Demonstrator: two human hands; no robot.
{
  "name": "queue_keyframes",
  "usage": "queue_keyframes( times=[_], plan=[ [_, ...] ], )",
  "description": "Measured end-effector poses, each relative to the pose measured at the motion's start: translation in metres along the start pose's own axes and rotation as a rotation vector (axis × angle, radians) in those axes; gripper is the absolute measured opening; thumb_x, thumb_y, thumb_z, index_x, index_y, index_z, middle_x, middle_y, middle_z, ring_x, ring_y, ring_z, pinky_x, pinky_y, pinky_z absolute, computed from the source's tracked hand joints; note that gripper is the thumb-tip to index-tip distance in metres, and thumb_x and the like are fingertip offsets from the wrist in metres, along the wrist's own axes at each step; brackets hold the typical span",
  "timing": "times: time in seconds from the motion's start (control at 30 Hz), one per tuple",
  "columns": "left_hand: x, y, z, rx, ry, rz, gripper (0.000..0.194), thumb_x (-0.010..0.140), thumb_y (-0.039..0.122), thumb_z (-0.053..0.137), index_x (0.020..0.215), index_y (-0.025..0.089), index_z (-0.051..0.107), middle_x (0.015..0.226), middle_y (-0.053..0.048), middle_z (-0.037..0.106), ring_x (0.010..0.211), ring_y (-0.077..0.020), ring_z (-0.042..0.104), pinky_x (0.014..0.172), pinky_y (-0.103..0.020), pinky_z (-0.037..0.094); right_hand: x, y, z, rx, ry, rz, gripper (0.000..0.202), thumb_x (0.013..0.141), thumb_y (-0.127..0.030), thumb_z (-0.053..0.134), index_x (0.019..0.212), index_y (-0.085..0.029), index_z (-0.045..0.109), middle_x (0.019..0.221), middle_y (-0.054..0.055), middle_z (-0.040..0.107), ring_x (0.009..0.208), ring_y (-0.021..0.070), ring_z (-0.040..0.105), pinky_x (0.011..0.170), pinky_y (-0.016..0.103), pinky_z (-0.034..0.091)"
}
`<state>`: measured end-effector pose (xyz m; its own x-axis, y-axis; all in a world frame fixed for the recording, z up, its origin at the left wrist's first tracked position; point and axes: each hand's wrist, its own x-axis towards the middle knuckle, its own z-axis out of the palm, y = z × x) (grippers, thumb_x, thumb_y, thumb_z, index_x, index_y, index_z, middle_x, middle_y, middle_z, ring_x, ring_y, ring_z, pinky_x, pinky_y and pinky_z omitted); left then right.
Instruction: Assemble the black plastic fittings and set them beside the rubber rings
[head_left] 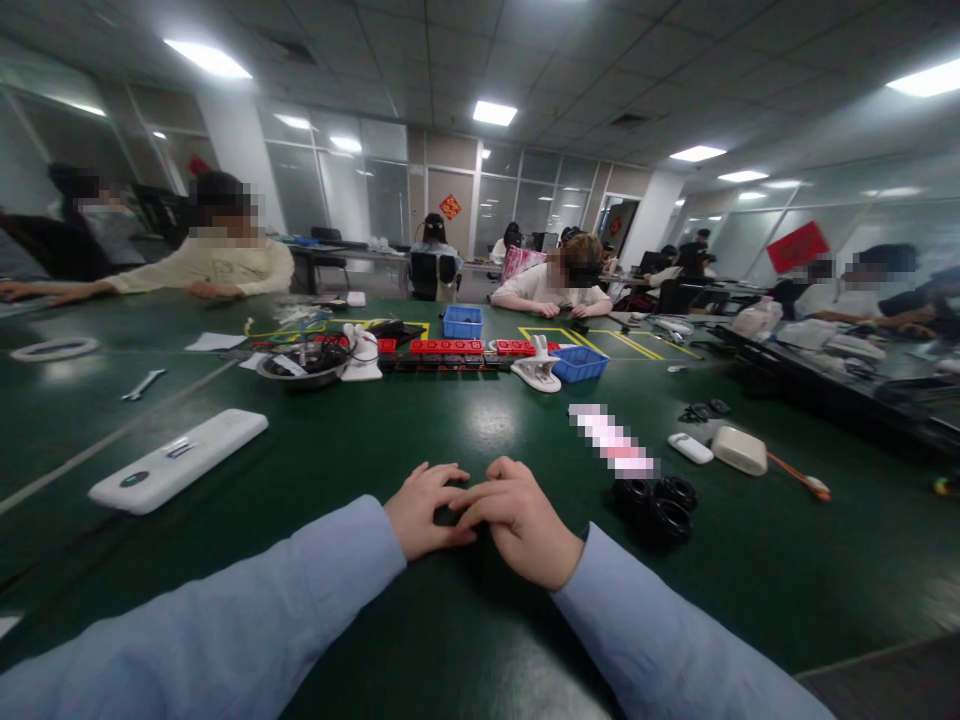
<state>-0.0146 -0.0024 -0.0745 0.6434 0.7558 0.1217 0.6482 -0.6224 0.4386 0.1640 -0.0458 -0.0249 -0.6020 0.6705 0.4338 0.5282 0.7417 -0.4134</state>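
My left hand (427,510) rests just above or on the green table (420,640), its fingers apart and lightly bent, nothing visible in it. From the right, my right hand (525,525) meets it with the fingertips touching or overlapping the left fingers. Its index finger is bent, the others reach left, and I see no object in it. Black rings (667,515), several together, lie to the right of that hand. Beyond them is a blurred-out pinkish flat item (613,440).
Left lies a long white device (180,462), with a wrench (144,385) behind it. Farther back are a metal bowl (304,372) of cables, red-and-black strips (448,347), white clamps (537,366) and a blue bin (579,364). A beige case (739,450) sits right. People sit across the table.
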Motion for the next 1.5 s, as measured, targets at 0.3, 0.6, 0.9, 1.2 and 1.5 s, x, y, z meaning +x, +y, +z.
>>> queue_keyframes(
  times=[0.3, 0.6, 0.9, 1.2, 1.5],
  plan=[
    [0.0001, -0.0030, 0.0002, -0.020, -0.003, 0.001, 0.046, 0.070, 0.049, 0.068, 0.110, 0.027, 0.062, 0.131, -0.008, 0.048, 0.126, -0.0341, 0.036, 0.104, -0.061, 0.018, 0.0006, -0.0053, -0.0095, -0.077, 0.137, 0.187, 0.023, 0.076, -0.016, 0.055, 0.098, -0.017, 0.063, 0.093, 0.005, 0.066, 0.089, 0.0203, 0.051, 0.079, 0.035, 0.039],
    [-0.0009, -0.0020, 0.0002, -0.030, 0.005, -0.007, 0.045, 0.071, 0.049, 0.067, 0.111, 0.030, 0.062, 0.129, -0.006, 0.050, 0.125, -0.0334, 0.037, 0.104, -0.060, 0.018, 0.0023, -0.0039, -0.0075, -0.196, 0.047, 0.318, 0.033, 0.073, -0.038, 0.068, 0.099, -0.018, 0.065, 0.091, 0.006, 0.067, 0.089, 0.0225, 0.051, 0.076, 0.035, 0.038],
    [0.0005, 0.0008, 0.0011, -0.007, 0.010, -0.019, 0.043, 0.070, 0.045, 0.068, 0.110, 0.030, 0.063, 0.128, -0.006, 0.051, 0.125, -0.0344, 0.038, 0.104, -0.059, 0.021, 0.0037, -0.0008, -0.0010, -0.215, -0.021, 0.341, 0.023, 0.070, -0.033, 0.072, 0.086, -0.017, 0.068, 0.080, 0.004, 0.066, 0.080, 0.0193, 0.050, 0.069, 0.030, 0.038],
    [0.0003, -0.0031, 0.0032, -0.010, 0.021, -0.008, 0.043, 0.072, 0.049, 0.066, 0.110, 0.029, 0.063, 0.128, -0.007, 0.051, 0.124, -0.0336, 0.039, 0.104, -0.059, 0.020, 0.0029, -0.0011, -0.0022, -0.259, -0.037, 0.327, 0.029, 0.069, -0.038, 0.073, 0.087, -0.017, 0.067, 0.082, 0.005, 0.065, 0.081, 0.0203, 0.050, 0.071, 0.032, 0.040],
    [0.0000, 0.0015, -0.0003, -0.019, 0.009, -0.015, 0.042, 0.072, 0.046, 0.066, 0.110, 0.028, 0.063, 0.128, -0.007, 0.051, 0.124, -0.0333, 0.039, 0.104, -0.059, 0.021, 0.0023, -0.0028, -0.0009, -0.257, -0.040, 0.307, 0.026, 0.068, -0.030, 0.072, 0.089, -0.015, 0.066, 0.084, 0.005, 0.063, 0.084, 0.0199, 0.050, 0.077, 0.033, 0.041]
  ],
)
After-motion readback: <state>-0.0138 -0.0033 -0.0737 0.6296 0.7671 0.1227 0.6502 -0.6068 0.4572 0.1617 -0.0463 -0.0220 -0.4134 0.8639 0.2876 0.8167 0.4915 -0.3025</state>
